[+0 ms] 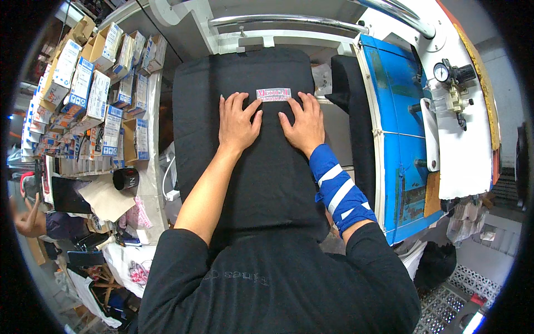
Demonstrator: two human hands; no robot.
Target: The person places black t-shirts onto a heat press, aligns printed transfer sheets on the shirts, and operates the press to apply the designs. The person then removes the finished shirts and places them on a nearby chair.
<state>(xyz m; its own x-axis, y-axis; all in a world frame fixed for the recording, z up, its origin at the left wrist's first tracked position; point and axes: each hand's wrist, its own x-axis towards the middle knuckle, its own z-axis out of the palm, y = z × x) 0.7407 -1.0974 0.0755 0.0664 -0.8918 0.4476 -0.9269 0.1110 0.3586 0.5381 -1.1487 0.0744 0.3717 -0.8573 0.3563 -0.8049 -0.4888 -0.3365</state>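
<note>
Black fabric [245, 72] lies spread over the flat bed of a machine in front of me. Near its far part sits a small rectangular transfer label [273, 94], silvery with pink-red lettering. My left hand [238, 121] rests flat on the fabric, fingers apart, its index fingertip at the label's left end. On the other side my right hand [304, 122] lies with fingers spread, index and thumb close to the label's right end. Blue cloth with white stripes [340, 192] is wrapped round my right forearm. Neither hand grips anything.
Stacked card boxes [92, 94] crowd a bench at the left. To the right stand a blue panel [395, 128] and a pressure gauge [441, 72] with a regulator. A chrome bar [289, 21] crosses beyond the fabric. Another person's arm [33, 220] shows at far left.
</note>
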